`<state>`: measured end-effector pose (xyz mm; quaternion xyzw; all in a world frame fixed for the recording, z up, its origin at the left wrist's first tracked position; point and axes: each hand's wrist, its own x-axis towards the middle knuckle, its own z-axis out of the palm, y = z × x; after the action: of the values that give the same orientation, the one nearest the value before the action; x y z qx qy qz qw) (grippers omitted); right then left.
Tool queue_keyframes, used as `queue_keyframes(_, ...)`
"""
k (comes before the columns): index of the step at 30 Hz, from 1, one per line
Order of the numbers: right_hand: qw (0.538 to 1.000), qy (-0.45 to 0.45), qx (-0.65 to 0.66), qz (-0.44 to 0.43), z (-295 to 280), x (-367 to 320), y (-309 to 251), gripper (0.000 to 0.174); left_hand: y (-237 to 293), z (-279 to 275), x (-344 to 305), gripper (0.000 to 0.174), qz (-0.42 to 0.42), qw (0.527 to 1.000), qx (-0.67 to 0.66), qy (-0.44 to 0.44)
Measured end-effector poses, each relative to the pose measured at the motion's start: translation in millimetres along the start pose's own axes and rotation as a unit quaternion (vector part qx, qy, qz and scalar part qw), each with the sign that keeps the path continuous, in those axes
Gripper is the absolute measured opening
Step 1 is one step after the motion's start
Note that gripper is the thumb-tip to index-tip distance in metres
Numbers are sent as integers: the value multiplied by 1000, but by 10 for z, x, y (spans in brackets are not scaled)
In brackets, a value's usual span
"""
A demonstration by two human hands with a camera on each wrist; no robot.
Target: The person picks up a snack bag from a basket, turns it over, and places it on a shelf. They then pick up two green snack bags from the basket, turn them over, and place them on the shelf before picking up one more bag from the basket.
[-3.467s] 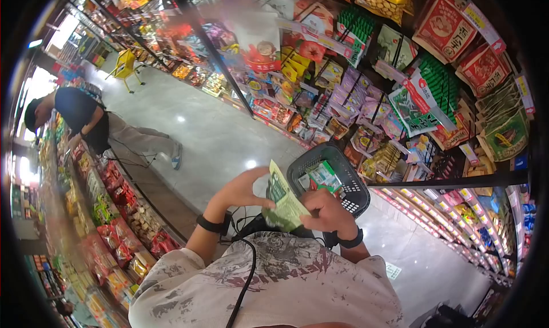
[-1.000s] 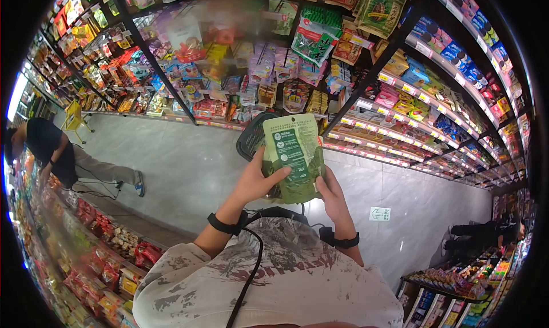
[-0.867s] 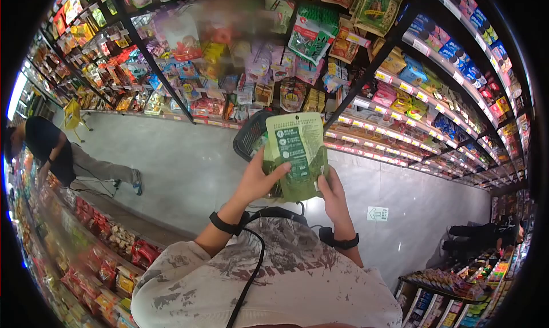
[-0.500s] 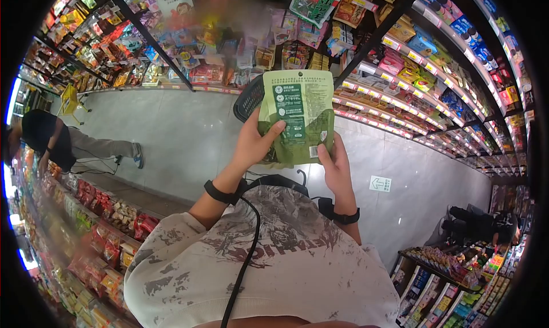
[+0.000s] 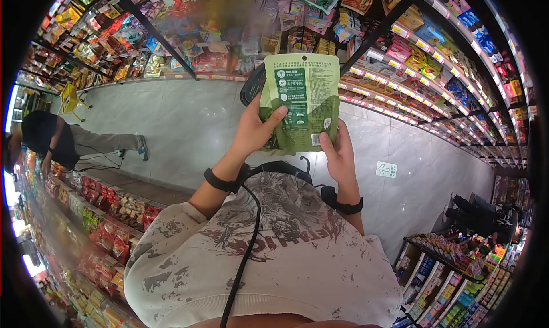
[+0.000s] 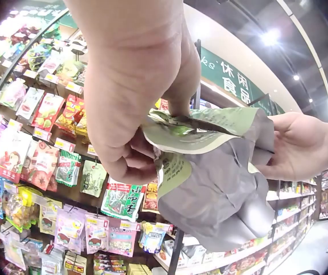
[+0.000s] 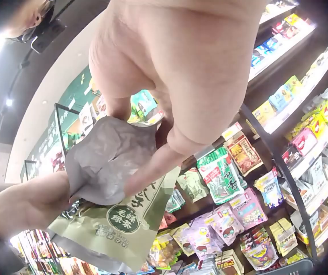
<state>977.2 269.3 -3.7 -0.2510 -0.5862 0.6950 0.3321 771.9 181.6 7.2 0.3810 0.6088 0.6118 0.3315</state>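
Note:
In the head view, a light and dark green stand-up pouch [image 5: 300, 99] is held upright, its printed back towards the head. My left hand [image 5: 251, 128] grips its left edge, thumb across the printed back. At the lower right corner, beside the barcode, my right hand [image 5: 342, 153] pinches the pouch with its thumb in front. The left wrist view looks at the grey gusseted bottom of the pouch [image 6: 215, 200] between both hands. Facing away from the head, the front of the pouch [image 7: 124, 232] shows large characters and a round emblem in the right wrist view.
A dark plastic basket [image 5: 252, 88] is partly hidden behind the pouch. Packed snack shelves [image 5: 423, 76] run ahead and to the right, with snack bins [image 5: 108, 231] at the left. One person [image 5: 57, 139] bends over those bins; another [image 5: 486, 216] is far right. A yellow cart [image 5: 71, 101] stands far left.
The pouch, tilted in front of the basket at first, has been turned back-side up and raised. My right hand has shifted to its lower right corner. Lately both hands hold steady.

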Motion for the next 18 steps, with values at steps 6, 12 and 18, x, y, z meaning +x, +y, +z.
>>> queue_keyframes(6, 1000, 8, -5, 0, 138, -24, -27, 41, -1, -110, -23, 48, -6, 1000, -17, -2)
queue_keyframes(12, 1000, 12, -5, 0, 235, -74, 11, 42, 19, -210, -74, 45, -6, 1000, -4, -1)
queue_keyframes(18, 1000, 25, 7, 4, 342, -120, 26, 41, -8, -304, -114, 43, 1, 1000, 1, -11)
